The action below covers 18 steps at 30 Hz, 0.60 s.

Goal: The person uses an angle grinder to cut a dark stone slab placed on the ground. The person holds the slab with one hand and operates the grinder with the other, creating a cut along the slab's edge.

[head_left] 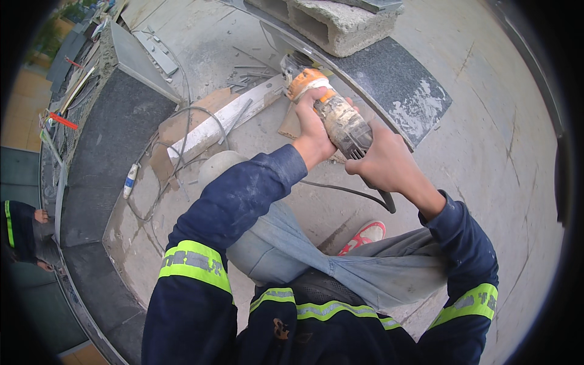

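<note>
A dusty angle grinder (333, 112) with an orange front section is held in both hands. My left hand (313, 128) wraps round its body just behind the orange part. Around its rear end my right hand (389, 158) is closed, with the black cord leaving below it. The grinder's head is at the edge of a grey stone slab (417, 91); whether the disc touches it I cannot tell. A whitish strip (213, 118) lies on the floor left of the grinder.
A hollow concrete block (347, 27) rests on the slab. Cable (188, 109) loops over the floor at left, near a white and blue plug connector (131, 180). Dark stone panels (121, 121) line the left edge. Another person's dark sleeve (23, 225) shows at far left.
</note>
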Each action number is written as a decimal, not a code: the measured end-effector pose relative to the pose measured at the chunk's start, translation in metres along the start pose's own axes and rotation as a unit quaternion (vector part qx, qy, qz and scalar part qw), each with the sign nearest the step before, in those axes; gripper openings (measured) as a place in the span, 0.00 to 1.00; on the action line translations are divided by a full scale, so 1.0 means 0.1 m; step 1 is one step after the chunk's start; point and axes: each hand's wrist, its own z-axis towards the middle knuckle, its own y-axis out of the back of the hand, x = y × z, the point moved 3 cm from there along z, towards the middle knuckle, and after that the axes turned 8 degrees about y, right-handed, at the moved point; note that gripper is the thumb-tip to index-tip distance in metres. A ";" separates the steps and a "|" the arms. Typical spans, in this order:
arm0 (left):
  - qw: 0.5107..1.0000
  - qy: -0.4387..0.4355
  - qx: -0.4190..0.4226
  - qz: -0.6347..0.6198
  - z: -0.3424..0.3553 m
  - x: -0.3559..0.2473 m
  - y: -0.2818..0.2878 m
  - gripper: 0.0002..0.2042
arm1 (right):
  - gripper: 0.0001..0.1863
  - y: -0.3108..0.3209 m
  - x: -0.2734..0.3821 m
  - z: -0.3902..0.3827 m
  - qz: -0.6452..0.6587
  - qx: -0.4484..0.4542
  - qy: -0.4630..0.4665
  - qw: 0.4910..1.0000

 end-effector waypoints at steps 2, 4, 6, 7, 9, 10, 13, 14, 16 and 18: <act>1.000 0.008 0.011 -0.001 -0.01 0.02 0.01 0.27 | 0.28 0.00 0.01 -0.03 -0.006 -0.004 -0.001 1.000; 1.000 0.018 0.019 -0.007 -0.01 0.04 0.01 0.27 | 0.28 0.01 0.02 -0.06 -0.004 -0.002 -0.006 1.000; 1.000 0.013 0.016 -0.004 -0.03 0.06 0.01 0.27 | 0.28 0.01 0.02 -0.08 0.000 -0.001 -0.010 1.000; 1.000 0.010 0.014 -0.003 -0.04 0.06 0.01 0.27 | 0.28 0.01 0.02 -0.10 0.003 -0.002 -0.011 1.000; 1.000 0.009 0.025 0.006 -0.07 0.08 -0.01 0.27 | 0.28 0.01 0.01 -0.12 0.005 -0.001 -0.018 1.000; 0.999 0.008 0.030 0.010 -0.08 0.09 -0.01 0.27 | 0.28 0.01 0.02 -0.14 0.003 0.000 -0.024 1.000; 1.000 0.013 0.028 0.006 -0.10 0.14 -0.03 0.27 | 0.29 0.03 0.02 -0.19 0.006 0.004 -0.036 0.999; 1.000 0.010 0.024 0.008 -0.11 0.14 -0.03 0.27 | 0.29 0.03 0.02 -0.20 0.009 0.005 -0.038 0.999; 1.000 0.005 0.016 0.010 -0.14 0.15 -0.04 0.27 | 0.29 0.03 0.02 -0.21 0.007 0.005 -0.035 0.999; 1.000 0.007 0.024 0.008 -0.13 0.16 -0.03 0.27 | 0.29 0.03 0.04 -0.23 0.007 0.005 -0.037 0.999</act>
